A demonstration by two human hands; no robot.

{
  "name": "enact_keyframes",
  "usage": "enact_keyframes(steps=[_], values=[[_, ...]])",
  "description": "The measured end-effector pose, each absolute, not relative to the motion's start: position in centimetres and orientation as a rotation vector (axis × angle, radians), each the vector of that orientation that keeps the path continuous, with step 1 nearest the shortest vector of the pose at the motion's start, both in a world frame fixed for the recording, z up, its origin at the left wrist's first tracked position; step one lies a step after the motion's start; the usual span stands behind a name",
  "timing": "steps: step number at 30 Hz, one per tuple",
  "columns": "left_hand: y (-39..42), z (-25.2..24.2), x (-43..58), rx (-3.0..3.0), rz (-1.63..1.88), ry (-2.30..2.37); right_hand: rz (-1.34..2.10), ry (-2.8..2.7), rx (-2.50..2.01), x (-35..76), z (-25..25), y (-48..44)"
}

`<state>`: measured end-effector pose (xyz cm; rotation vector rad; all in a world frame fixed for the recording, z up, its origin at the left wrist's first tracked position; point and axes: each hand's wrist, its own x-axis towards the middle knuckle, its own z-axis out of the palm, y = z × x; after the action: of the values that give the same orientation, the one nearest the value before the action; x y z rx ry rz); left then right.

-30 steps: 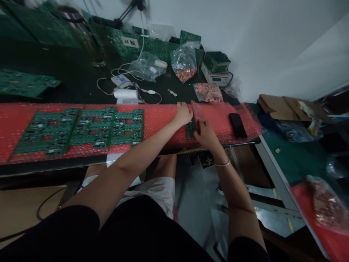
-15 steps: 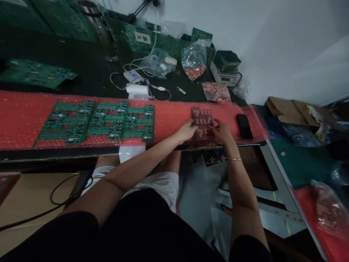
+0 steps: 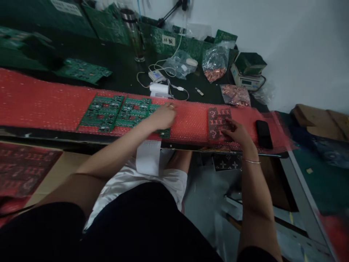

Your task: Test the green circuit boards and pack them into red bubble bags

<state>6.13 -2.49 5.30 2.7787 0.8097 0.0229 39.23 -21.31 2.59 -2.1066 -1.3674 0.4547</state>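
Observation:
My left hand [image 3: 164,115] is over the third green circuit board [image 3: 165,133], hiding much of it. Its fingers point away from me and are blurred, so their grip is unclear. Two more green circuit boards, the outer one [image 3: 101,112] and the middle one [image 3: 134,110], lie to its left on red bubble wrap [image 3: 188,118]. My right hand [image 3: 239,134] has its thumb and fingers apart. Those fingertips rest at the right side of a dark, cut-out circuit board [image 3: 216,125] that looks reddish, as if covered by the wrap.
A black phone [image 3: 264,134] lies right of my right hand. Behind the wrap are a white device with cables [image 3: 159,88], bags of copper-coloured pieces [image 3: 235,95], a scale [image 3: 247,80] and a tall flask [image 3: 133,34]. A paper strip [image 3: 148,158] hangs over the table edge.
My left hand has left the reddish board and moved left onto the third green board. My right hand stays at the reddish board. The whole view has shifted left.

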Motion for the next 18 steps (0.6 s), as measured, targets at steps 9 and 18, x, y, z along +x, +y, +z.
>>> enact_keyframes(steps=[9, 18], values=[[1.9, 3.3, 1.2, 2.667, -0.032, 0.887, 0.328, -1.458, -2.247, 38.1, 4.6, -20.5], [-4.1, 4.3, 12.7, 2.746, 0.046, 0.678, 0.1, -1.688, -2.435, 35.3, 7.0, -19.3]])
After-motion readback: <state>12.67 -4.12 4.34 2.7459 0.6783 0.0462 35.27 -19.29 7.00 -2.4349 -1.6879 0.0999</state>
